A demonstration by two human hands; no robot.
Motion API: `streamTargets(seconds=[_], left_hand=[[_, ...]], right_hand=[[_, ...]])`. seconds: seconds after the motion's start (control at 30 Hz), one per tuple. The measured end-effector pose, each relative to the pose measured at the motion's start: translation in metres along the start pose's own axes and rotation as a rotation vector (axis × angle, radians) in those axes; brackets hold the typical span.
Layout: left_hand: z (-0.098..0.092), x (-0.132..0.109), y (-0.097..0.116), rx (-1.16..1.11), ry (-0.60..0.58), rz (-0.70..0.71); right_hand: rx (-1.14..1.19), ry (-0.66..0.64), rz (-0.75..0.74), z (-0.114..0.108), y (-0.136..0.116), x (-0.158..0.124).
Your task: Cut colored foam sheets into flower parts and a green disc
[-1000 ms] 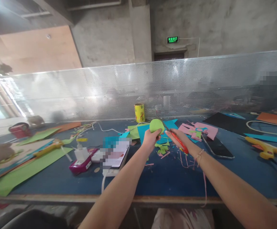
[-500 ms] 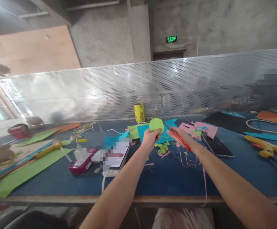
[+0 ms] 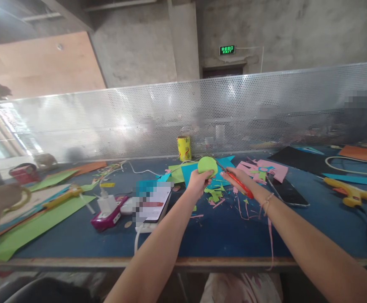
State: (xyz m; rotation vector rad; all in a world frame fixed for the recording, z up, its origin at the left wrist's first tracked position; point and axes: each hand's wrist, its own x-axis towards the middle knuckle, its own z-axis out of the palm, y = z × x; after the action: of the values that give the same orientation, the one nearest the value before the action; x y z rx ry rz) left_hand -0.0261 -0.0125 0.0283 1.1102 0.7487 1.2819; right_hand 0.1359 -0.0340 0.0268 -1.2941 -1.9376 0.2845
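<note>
Held up in my left hand [image 3: 199, 182] is a round piece of light green paper [image 3: 207, 166], its lower edge pinched by my fingers. My right hand [image 3: 235, 176] is closed around red-handled scissors [image 3: 240, 185], whose blades point up and left, close to the disc's right edge. I cannot make out whether the blades touch the paper. Behind and below the disc lie blue paper [image 3: 226, 165] and green paper [image 3: 175, 173]. Small green scraps [image 3: 215, 193] are scattered under my hands, with cut pink paper [image 3: 274, 169] to the right.
A yellow glue gun [image 3: 349, 191] lies at right, near a dark phone [image 3: 289, 191]. Left of my forearm are a lit phone [image 3: 158, 204] and a purple power strip [image 3: 107, 219]. A yellow roll [image 3: 183, 148] stands by the mesh screen [image 3: 139, 113]. Another person's hand [image 3: 4, 198] is far left.
The other person's hand at far left has shifted right and up, with a yellow ring-shaped thing now clearer at it. My hands, the green disc and the scissors look almost unchanged.
</note>
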Motion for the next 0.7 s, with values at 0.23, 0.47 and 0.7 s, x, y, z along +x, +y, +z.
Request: streamTargets(seconds=[0.23, 0.47, 0.7], left_hand=[[-0.003, 0.003, -0.001, 0.016, -0.002, -0.010], [0.000, 0.003, -0.006, 0.137, 0.042, 0.095], [0.002, 0.004, -0.010, 0.127, 0.043, 0.102]], right_hand=[[-0.107, 0.026, -0.030, -0.003, 0.011, 0.003], [-0.126, 0.084, -0.037, 0.000, 0.010, 0.004], [-0.077, 0.067, -0.039, 0.001, 0.006, 0.002]])
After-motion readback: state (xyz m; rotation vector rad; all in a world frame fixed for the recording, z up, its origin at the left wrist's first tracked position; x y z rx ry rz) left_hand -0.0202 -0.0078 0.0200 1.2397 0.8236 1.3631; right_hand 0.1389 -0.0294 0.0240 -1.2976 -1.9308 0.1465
